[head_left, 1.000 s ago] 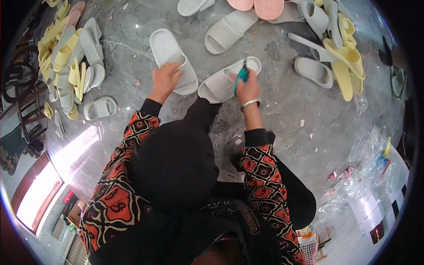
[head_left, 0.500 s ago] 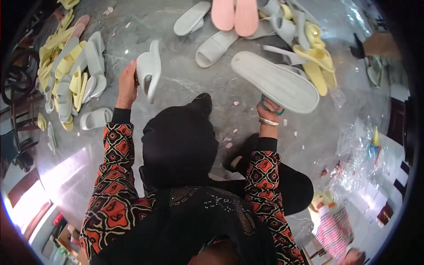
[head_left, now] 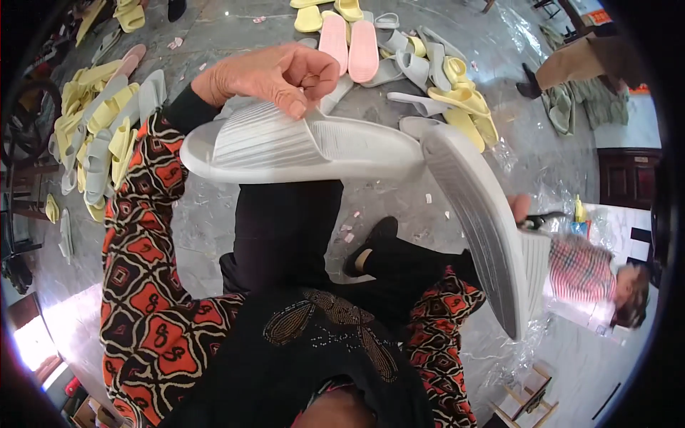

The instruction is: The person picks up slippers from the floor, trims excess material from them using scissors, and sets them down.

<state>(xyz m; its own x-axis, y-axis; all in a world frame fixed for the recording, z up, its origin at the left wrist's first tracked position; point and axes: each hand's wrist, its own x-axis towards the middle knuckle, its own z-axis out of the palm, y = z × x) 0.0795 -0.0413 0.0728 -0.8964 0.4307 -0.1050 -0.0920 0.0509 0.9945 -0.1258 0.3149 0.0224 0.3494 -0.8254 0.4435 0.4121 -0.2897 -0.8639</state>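
With thumb and fingers, my left hand (head_left: 267, 75) pinches the strap edge of a light grey slipper (head_left: 267, 143), held sideways with its ribbed strap facing up. A second light grey slipper (head_left: 478, 221) stands steeply tilted on the right, its grooved sole toward me. Its tip meets or overlaps the end of the first one; I cannot tell whether they touch. Behind that slipper my right hand (head_left: 519, 205) grips it and is mostly hidden, only a fingertip or so showing. Beside the fingers sticks out a dark narrow object (head_left: 544, 220), its kind unclear.
Yellow and grey slippers lie in a pile (head_left: 100, 128) at the left. More slippers (head_left: 457, 93) spread at the far right of centre, near a pink pair (head_left: 362, 53). Clear plastic wrap (head_left: 506, 364) lies at the right. Another person (head_left: 585, 274) is there, and a brown-trousered leg (head_left: 571, 64) stands farther off.
Both slippers have come up closer and nearer together. The left one has turned from upright to sideways; the right one has swung to a steep tilt, covering most of my right hand.
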